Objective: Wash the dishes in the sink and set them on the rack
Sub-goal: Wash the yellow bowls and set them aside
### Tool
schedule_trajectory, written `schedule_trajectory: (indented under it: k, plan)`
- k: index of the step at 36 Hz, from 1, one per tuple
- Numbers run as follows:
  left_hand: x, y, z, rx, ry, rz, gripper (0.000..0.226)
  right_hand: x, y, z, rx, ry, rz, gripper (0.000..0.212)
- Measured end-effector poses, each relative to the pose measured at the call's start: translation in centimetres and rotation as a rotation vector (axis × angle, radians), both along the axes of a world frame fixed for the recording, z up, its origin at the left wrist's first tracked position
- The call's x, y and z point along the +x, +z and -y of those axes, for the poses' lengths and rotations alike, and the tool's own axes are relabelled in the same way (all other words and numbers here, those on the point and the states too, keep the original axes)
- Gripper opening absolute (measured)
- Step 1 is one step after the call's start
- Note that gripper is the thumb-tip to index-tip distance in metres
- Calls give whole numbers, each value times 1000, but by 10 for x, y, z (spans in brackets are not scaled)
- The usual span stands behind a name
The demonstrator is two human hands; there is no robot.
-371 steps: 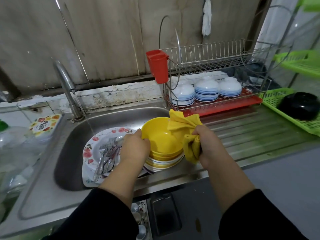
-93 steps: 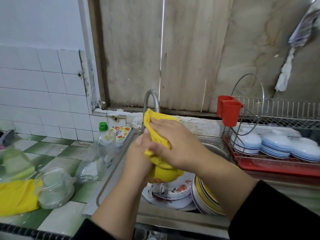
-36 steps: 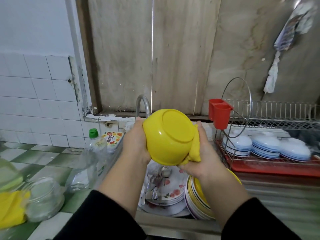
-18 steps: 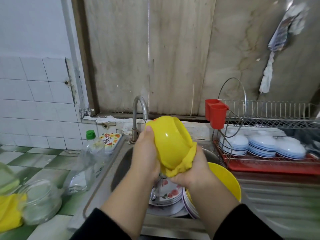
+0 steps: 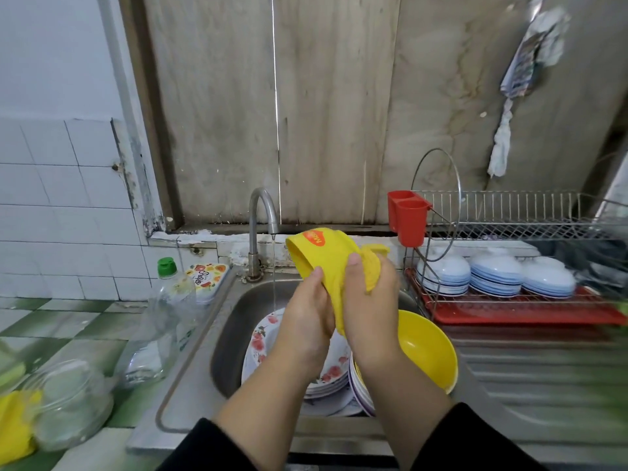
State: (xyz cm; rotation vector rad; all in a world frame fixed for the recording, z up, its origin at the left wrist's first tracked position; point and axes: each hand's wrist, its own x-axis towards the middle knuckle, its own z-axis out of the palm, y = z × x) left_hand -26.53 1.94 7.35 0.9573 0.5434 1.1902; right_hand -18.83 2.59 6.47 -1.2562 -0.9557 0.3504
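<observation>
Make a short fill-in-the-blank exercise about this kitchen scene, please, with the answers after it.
1. Both hands hold a bowl of ____ colour above the sink.
2. The right hand rubs the bowl with a yellow ____.
3. A thin stream of water runs from the ____ into the sink.
4. The cup hanging on the rack is ____.

Answers: yellow; cloth; tap; red

Perhaps "Bonjee" on soap box [image 5: 208, 277]
</observation>
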Motion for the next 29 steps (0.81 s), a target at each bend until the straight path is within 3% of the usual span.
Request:
schedule_trajectory:
  k: [8,13,18,23,29]
  plan:
    - [-15,9,2,20,-131,42,71,17,9,6,248,213,526,61]
    - [-22,14,5,-87,-180,169,71,35,16,5,279,437,882,44]
    - [-24,14,2,-216,-178,333,64,42,30,8,279,465,1215,46]
    - [-17,19,0,-261,-149,401,50,49,41,15,97,547,1177,70]
    - [-9,22,-1,-339,-2,331,25,57,53,31,-143,541,1143,107]
